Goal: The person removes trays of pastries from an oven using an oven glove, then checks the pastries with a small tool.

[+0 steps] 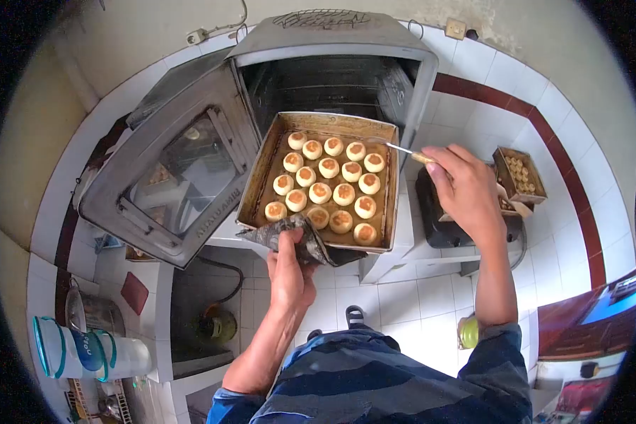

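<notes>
At the far left, stacked cups [85, 351] stood on a low worktop [159, 283]. The oven door [173, 177] hung open to the left of the oven [332, 67]. The left hand [290, 265], fingers pinching a dark cloth [300, 237], gripped the near edge of the baking tray [261, 169], held before the oven mouth and filled with round pastries [328, 185]. The right hand [466, 187] pinched a thin metal tool [403, 150] over the tray's right rim. A small box [519, 173] of pastries sat further right.

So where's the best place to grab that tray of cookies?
Grip the baking tray by its near rim, from the front, through a folded cloth, as the left hand does. Its far end sits at the open oven, so it's probably hot; the rim is a raised edge fingers can pinch.
</notes>
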The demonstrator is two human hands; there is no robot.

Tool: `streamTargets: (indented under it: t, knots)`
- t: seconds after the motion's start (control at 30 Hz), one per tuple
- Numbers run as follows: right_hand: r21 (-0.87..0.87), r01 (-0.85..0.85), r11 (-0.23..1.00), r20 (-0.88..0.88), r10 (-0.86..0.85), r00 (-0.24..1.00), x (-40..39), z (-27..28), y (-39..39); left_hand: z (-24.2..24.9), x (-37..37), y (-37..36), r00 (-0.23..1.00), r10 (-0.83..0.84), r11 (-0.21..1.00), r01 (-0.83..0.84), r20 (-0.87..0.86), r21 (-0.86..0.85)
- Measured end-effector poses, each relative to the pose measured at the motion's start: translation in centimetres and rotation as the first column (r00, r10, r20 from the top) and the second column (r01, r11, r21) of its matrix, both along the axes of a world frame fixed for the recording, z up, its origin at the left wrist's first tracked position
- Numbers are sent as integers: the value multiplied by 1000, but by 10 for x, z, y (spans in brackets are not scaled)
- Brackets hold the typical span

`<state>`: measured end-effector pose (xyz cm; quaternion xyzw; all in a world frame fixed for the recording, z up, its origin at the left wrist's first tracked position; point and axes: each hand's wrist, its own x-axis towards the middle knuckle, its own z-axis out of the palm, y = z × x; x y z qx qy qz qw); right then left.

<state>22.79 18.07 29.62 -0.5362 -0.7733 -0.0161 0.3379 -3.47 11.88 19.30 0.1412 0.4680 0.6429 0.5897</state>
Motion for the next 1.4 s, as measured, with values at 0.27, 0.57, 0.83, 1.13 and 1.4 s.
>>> streamTargets:
  t: [0.27, 0.57, 0.83, 1.13, 1.4]
  knots:
    - [-51, -4, 999, 263, 17, 965, -44, -6, -4, -12, -5, -69, 999, 18, 998, -20, -39, -55]
    - [-127, -62, 990, 322, 101, 942, -52, -23, -3, -21, -9, -82, 1000, 13, 997, -12, 1, -77]
    - [-215, -47, 975, 345, 121, 931, -68, -21, 9, -23, -9, -79, 1000, 29, 993, -29, -4, -118]
    - [-63, -146, 987, 313, 159, 937, -70, -24, 24, -23, -8, -79, 999, 37, 994, -34, 32, -105]
    - [-111, -222, 969, 349, 248, 904, -91, -33, 53, -30, -11, -75, 998, 30, 996, -25, 55, -87]
